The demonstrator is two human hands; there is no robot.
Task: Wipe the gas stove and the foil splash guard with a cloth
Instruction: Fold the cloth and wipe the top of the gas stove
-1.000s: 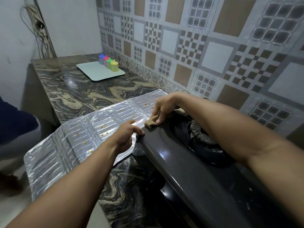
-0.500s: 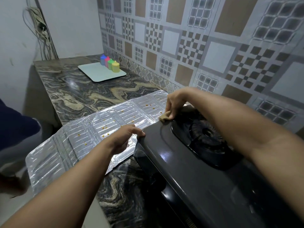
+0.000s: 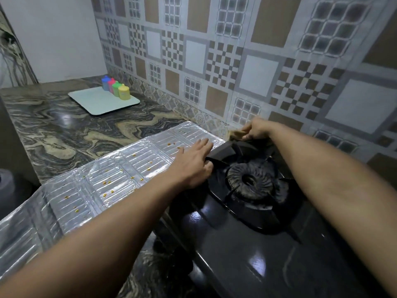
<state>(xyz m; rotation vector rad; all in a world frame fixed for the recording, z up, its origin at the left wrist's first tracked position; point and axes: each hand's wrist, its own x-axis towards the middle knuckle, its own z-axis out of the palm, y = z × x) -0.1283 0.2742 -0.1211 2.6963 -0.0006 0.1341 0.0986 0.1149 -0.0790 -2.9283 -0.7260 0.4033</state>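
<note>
Kitchen counter (image 3: 64, 130): right hand (image 3: 256, 129) pinches tan cloth (image 3: 236, 134) at stove's (image 3: 247, 244) far left corner, against tiled wall (image 3: 236, 61). Left hand (image 3: 193, 162), fingers straight, rests on stove's left edge, fingertips over foil guard (image 3: 86, 190) lying flat beside stove. One burner (image 3: 250, 181) visible. Four coloured bottles (image 3: 115, 88) on one tray (image 3: 103, 102), well apart. No legible writing.
</note>
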